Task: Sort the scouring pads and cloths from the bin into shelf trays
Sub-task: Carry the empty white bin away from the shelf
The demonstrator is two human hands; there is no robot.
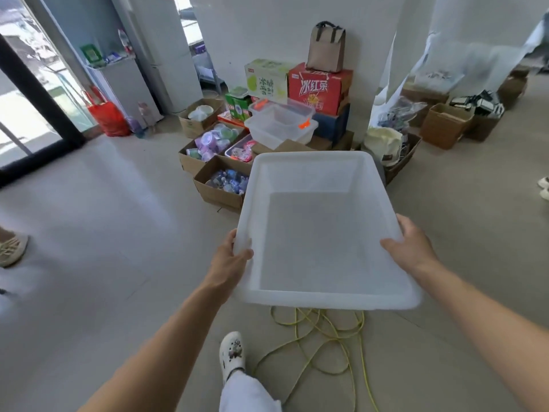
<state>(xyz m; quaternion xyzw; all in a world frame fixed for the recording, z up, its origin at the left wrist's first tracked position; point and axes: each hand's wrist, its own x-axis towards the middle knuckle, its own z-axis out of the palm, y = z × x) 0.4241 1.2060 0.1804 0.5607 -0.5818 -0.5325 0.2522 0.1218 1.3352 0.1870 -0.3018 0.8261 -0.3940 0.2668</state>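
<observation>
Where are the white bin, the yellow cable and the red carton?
white bin [326, 299], head view, near rim
yellow cable [363, 352], head view, strand on the floor
red carton [319, 87], head view, printed front face

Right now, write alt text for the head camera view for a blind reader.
A person's left hand and right hand grip the side rims of an empty white plastic bin above a pale floor. Ahead, cardboard boxes of small goods, clear plastic tubs and drink cartons stand by a white wall; a yellow cable lies looped below the bin.
</observation>
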